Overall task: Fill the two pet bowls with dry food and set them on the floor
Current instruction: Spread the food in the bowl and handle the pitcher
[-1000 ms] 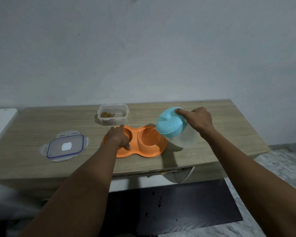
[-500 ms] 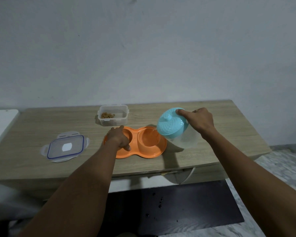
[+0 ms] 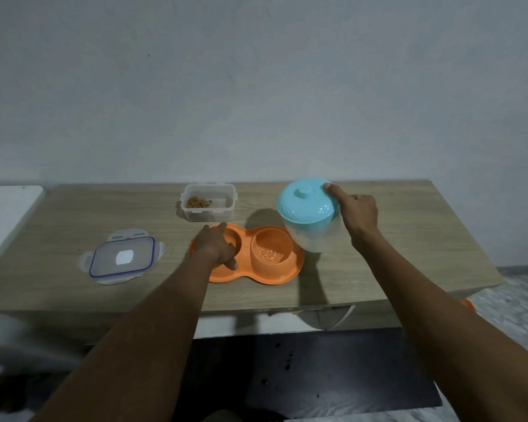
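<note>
Clear snap-on lid with a blue seal (image 3: 122, 257) sits left of the left hand (image 3: 215, 248), which grips the left cup of the orange plastic double bowl (image 3: 275, 277). A clear tub of kibble (image 3: 208, 202) is just beyond that hand. Right hand (image 3: 355, 211) holds a tilted clear jar with turquoise lid (image 3: 305, 202) by the right cup, maybe touching it.

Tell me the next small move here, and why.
Probably set the teal-lidded jug down on the table, right of the orange double bowl. The right hand holds it tilted beside the right bowl, which already glints with something inside, while the open kibble container behind needs a free hand; the left hand grips the left bowl.
</note>
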`<state>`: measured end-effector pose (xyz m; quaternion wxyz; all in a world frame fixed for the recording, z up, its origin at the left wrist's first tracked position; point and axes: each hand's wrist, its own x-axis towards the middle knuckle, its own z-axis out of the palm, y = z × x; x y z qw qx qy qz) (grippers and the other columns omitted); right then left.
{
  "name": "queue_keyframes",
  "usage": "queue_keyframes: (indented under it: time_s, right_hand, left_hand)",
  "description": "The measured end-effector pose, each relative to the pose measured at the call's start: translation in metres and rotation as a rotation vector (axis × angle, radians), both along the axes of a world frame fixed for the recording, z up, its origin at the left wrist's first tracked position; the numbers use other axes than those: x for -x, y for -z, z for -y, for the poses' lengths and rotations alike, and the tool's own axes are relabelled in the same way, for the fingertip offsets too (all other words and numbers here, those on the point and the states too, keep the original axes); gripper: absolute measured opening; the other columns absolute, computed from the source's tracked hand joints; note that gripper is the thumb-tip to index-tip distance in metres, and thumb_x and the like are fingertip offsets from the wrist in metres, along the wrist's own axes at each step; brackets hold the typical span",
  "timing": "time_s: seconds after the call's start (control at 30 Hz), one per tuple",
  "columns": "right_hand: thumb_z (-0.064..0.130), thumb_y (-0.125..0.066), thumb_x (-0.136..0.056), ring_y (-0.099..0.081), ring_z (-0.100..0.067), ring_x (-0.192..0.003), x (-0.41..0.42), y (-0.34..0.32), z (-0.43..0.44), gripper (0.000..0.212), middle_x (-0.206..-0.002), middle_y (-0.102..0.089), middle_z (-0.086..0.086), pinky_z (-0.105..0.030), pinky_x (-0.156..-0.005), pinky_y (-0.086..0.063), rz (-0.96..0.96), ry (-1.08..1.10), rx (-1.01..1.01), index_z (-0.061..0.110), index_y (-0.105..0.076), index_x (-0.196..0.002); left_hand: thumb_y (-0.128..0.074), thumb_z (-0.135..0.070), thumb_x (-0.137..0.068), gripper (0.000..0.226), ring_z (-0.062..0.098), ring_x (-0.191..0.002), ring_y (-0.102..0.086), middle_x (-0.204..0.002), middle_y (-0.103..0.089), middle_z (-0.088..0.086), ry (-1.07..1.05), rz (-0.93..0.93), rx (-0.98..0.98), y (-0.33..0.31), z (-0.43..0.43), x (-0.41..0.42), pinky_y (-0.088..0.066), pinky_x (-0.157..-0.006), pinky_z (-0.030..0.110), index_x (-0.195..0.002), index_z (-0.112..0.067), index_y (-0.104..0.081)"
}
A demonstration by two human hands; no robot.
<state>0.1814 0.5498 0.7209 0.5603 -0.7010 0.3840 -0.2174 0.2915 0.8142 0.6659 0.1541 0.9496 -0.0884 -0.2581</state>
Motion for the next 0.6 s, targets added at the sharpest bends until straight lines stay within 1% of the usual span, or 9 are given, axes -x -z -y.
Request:
queue_keyframes:
  time_s: [0.13, 0.23, 0.3, 0.37, 0.47, 0.57, 0.6]
  right_hand:
    - [0.069, -0.08, -0.054, -0.043, -0.015, -0.054, -0.032, 0.007, -0.008, 0.062, -0.047, -0.044, 0.009, -0.033, -0.056, -0.037, 0.057, 0.031, -0.048, 0.018, -0.044, -0.047]
    - [0.068, -0.08, -0.053, -0.048, -0.015, -0.058, -0.057, 0.012, -0.012, 0.061, -0.057, -0.052, 0.004, -0.033, -0.059, -0.041, 0.094, 0.014, -0.104, 0.013, -0.054, -0.055]
    - [0.066, -0.081, -0.052, -0.047, -0.017, -0.062, -0.075, 0.017, -0.012, 0.061, -0.062, -0.051, 0.0, -0.034, -0.062, -0.04, 0.1, -0.016, -0.154, 0.011, -0.055, -0.06]
    - [0.063, -0.083, -0.053, -0.047, -0.016, -0.063, -0.089, 0.023, -0.012, 0.059, -0.063, -0.051, 0.0, -0.035, -0.062, -0.039, 0.086, -0.045, -0.202, 0.011, -0.055, -0.063]
    - [0.063, -0.082, -0.053, -0.049, -0.015, -0.059, -0.108, 0.032, -0.012, 0.055, -0.062, -0.055, 0.003, -0.031, -0.056, -0.041, 0.049, -0.064, -0.232, 0.013, -0.061, -0.062]
    - [0.065, -0.079, -0.05, -0.053, -0.006, -0.05, -0.119, 0.039, -0.012, 0.054, -0.057, -0.06, 0.009, -0.022, -0.043, -0.044, 0.042, -0.077, -0.273, 0.014, -0.069, -0.067]
    - [0.064, -0.079, -0.051, -0.053, -0.004, -0.048, -0.122, 0.042, -0.012, 0.057, -0.056, -0.06, 0.01, -0.021, -0.042, -0.043, 0.04, -0.082, -0.279, 0.011, -0.072, -0.071]
  left_hand:
    - [-0.093, -0.024, -0.058, 0.126, 0.033, -0.15, -0.018, -0.164, -0.012, 0.013, -0.012, 0.007, 0.01, 0.003, -0.001, 0.0, -0.031, -0.116, 0.047, -0.157, -0.027, -0.015]
    - [-0.094, -0.023, -0.054, 0.127, 0.032, -0.15, -0.018, -0.164, -0.011, 0.012, -0.034, 0.016, 0.04, 0.003, -0.003, 0.0, -0.029, -0.117, 0.046, -0.156, -0.027, -0.019]
    - [-0.095, -0.022, -0.052, 0.127, 0.031, -0.15, -0.018, -0.165, -0.01, 0.011, -0.048, 0.02, 0.059, 0.004, -0.004, -0.001, -0.029, -0.117, 0.045, -0.156, -0.028, -0.021]
    - [-0.095, -0.021, -0.052, 0.127, 0.032, -0.15, -0.018, -0.165, -0.009, 0.011, -0.057, 0.018, 0.077, 0.004, -0.005, 0.0, -0.029, -0.117, 0.046, -0.156, -0.028, -0.023]
    - [-0.095, -0.02, -0.051, 0.127, 0.033, -0.149, -0.02, -0.165, -0.009, 0.012, -0.057, 0.028, 0.098, 0.007, -0.006, -0.001, -0.03, -0.117, 0.046, -0.156, -0.029, -0.024]
    - [-0.095, -0.02, -0.049, 0.128, 0.034, -0.149, -0.02, -0.165, -0.008, 0.012, -0.063, 0.018, 0.123, 0.008, -0.006, -0.003, -0.032, -0.115, 0.046, -0.155, -0.03, -0.024]
    - [-0.095, -0.02, -0.049, 0.128, 0.035, -0.148, -0.021, -0.165, -0.009, 0.012, -0.061, 0.018, 0.118, 0.009, -0.007, -0.003, -0.033, -0.115, 0.046, -0.155, -0.03, -0.024]
